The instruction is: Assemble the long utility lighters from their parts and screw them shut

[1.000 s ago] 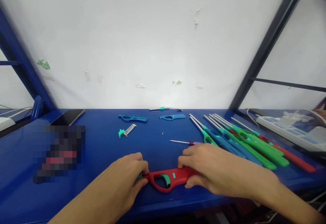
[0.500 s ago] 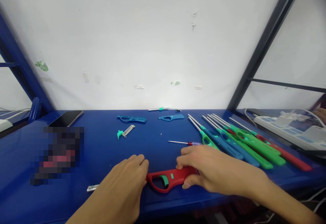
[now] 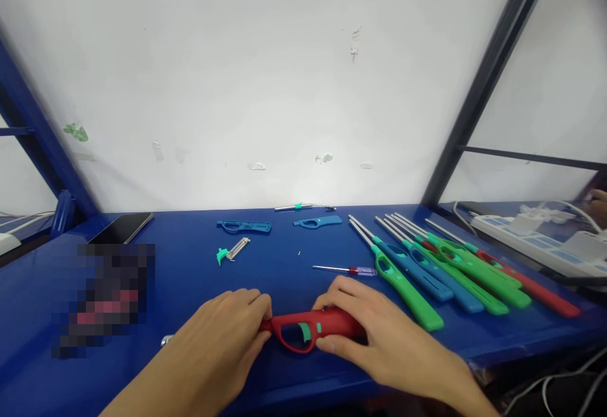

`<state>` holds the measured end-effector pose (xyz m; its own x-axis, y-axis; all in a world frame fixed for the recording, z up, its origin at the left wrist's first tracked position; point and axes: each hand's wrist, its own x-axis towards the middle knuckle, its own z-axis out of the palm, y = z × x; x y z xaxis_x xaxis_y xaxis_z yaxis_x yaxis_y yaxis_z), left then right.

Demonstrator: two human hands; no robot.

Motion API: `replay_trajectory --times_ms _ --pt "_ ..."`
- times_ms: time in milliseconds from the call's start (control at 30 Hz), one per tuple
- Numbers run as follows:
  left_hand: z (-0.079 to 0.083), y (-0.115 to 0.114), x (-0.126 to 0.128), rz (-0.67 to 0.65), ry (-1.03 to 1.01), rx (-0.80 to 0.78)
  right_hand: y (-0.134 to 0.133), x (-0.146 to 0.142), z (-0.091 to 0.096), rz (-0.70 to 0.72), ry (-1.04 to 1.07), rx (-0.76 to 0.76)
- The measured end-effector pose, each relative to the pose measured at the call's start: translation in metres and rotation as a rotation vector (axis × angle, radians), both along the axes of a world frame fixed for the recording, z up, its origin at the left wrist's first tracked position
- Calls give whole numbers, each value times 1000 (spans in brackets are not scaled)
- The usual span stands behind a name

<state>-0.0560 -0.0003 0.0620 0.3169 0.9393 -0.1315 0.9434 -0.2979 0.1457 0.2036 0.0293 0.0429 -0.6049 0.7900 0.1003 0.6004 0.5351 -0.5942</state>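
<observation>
Blue benchtop (image 3: 190,278) filled the lower part of the view, with a white wall (image 3: 265,76) behind it. Nearest, at six o'clock, the red lighter (image 3: 303,327) lay flat on the bench close to its front edge, its green trigger showing inside the finger loop. The left hand (image 3: 222,335) came in from seven o'clock, its fingers curled shut around the lighter's front end and hiding the neck. A bit of metal (image 3: 165,340) showed beyond that hand at nine o'clock; whether it belonged to the lighter could not be told. The right hand (image 3: 379,335) came in from five o'clock. Its fingers were closed over the rear of the handle and its thumb lay along the near side, so both hands gripped the same body.

Just past the right hand, at twelve o'clock, lay a small screwdriver (image 3: 346,270). At two o'clock a row of finished lighters (image 3: 455,265), green, blue and red, lay side by side with their metal tubes pointing toward the wall. At eleven o'clock, well apart from the hands, sat a teal trigger piece (image 3: 230,251). Farther back lay two blue shell halves (image 3: 244,226), and a thin rod (image 3: 303,206) rested against the wall's foot. A dark phone (image 3: 123,227) lay at ten o'clock, and a white power strip (image 3: 535,240) at three o'clock.
</observation>
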Motion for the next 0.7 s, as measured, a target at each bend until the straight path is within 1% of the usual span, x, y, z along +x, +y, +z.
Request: replay_trajectory --times_ms 67,167,300,400,600,700 --pt "1 0 2 -21 12 7 -2 -6 -8 -45 74 -14" --pt "3 -2 4 -41 14 31 -3 -10 -17 -91 123 14" --pt "2 -5 7 -77 -16 25 -4 -9 -20 -136 142 39" --pt "-4 -2 8 -146 -18 64 -5 -7 -22 -172 143 67" --pt "-16 6 4 -257 -86 291 -8 -3 -27 -192 149 165" --pt "-23 6 -4 -306 -92 508 -8 -2 -29 -197 174 194"
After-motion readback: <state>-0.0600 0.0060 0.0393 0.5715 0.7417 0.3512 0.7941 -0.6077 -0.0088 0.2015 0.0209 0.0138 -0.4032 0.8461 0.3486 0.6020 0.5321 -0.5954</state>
